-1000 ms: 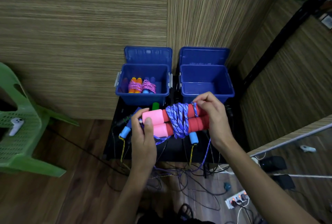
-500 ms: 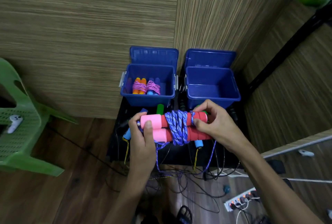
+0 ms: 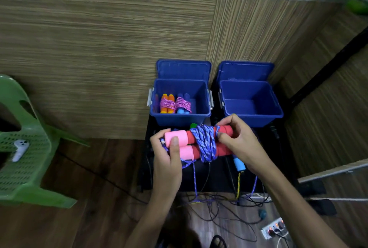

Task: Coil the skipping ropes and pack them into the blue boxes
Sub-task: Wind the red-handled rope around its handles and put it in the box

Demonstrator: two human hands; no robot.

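Foam handles (image 3: 199, 142) of a skipping rope, two soft cylinders in pink and red, lie side by side with the long axis running left to right, pink ends to the left. Braided blue-and-white cord (image 3: 205, 143) is wound thickly around their middle, and a loose strand hangs down toward the floor. The left hand (image 3: 169, 160) grips the pink ends, with the thumb pressed flat on the upper handle. The right hand (image 3: 237, 144) holds the red ends and pinches the cord at the wrap. This bundle is held just in front of two blue boxes of smooth plastic with their lids raised: the left box (image 3: 180, 119) contains two coiled ropes (image 3: 175, 104) with pink cord, the right box (image 3: 251, 116) shows only its bare bottom. Compared with half a second ago, the bundle keeps the same direction, and the right hand's fingers have moved closer to the wrap.
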